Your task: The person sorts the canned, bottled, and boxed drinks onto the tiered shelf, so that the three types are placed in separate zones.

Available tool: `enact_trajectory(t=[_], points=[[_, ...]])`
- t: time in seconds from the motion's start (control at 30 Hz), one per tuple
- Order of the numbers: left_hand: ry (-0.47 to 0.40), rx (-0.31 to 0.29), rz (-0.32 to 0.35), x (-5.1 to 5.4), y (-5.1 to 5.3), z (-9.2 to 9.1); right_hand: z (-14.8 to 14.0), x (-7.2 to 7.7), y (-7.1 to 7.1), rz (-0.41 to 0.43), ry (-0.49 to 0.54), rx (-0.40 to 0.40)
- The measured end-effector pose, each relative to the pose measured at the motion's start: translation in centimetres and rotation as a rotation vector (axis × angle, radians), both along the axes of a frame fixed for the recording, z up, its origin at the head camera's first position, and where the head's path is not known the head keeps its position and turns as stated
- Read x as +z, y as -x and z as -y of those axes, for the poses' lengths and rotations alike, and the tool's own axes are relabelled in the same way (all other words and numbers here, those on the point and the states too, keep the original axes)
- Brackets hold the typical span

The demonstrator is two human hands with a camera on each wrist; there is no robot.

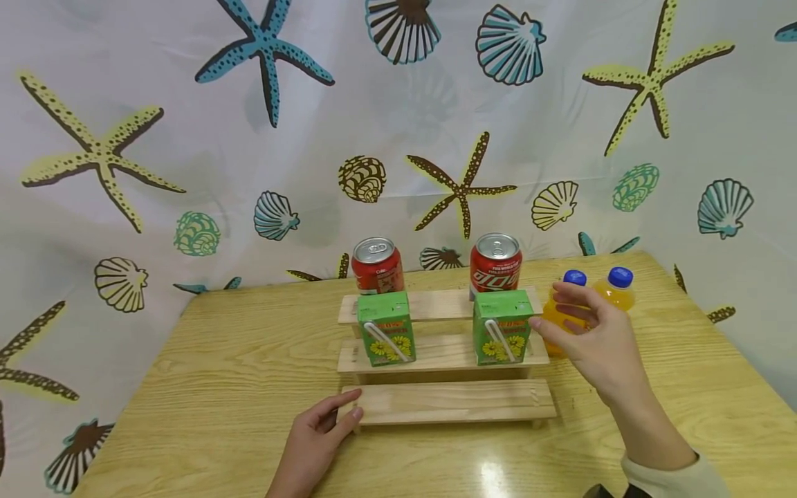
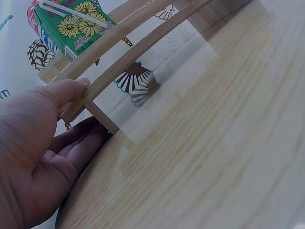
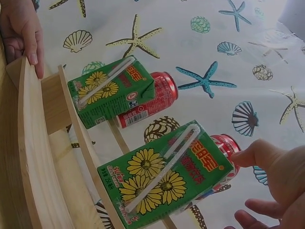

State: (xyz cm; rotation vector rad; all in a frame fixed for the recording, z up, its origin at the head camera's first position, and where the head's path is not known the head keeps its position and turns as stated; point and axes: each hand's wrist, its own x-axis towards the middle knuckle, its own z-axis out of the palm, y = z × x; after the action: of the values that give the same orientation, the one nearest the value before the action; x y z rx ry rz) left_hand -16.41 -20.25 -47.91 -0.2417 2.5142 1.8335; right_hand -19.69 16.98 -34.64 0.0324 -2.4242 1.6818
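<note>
Cream sleeve (image 1: 675, 477) and bare wrist come nearest the camera, at the front edge of the table (image 1: 236, 346), leading up to the right hand (image 1: 600, 346). Its fingers are parted and relaxed, grasping nothing; the thumb tip is right at the upper right edge of the right carton (image 1: 501, 328), though whether it touches cannot be told. The left hand (image 1: 317, 432) grips the left end of the front tier of the wooden rack (image 1: 448, 403), its fingers and thumb closed about the board's corner.

Both green cartons stand upright on the middle tier, the right one near that tier's right end and the left carton (image 1: 386, 328) near its left end, straws facing the front edge of the table. Behind them, on the back tier, stand the left can (image 1: 378, 266) and the right can (image 1: 496, 266), one toward each end. Two orange bottles (image 1: 618, 294) with blue caps stand on the table itself, just past the rack's right edge, toward the table's back right corner.

The step in hand looks like setting or squaring the right carton while the left hand steadies the rack. The next move probably calls for drawing the right fingers clear of the carton without tipping it, then reaching for a bottle
</note>
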Motion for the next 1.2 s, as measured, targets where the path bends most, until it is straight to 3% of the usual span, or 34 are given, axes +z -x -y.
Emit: enact_trajectory(t=[0.8, 1.2], points=[[0.007, -0.003, 0.02, -0.1, 0.3, 0.1, -2.3, -0.5, 1.3, 0.003, -0.069, -0.071], [0.023, -0.005, 0.013, -0.2, 0.3, 0.0, -3.2, -0.6, 1.4, 0.047, -0.096, -0.082]])
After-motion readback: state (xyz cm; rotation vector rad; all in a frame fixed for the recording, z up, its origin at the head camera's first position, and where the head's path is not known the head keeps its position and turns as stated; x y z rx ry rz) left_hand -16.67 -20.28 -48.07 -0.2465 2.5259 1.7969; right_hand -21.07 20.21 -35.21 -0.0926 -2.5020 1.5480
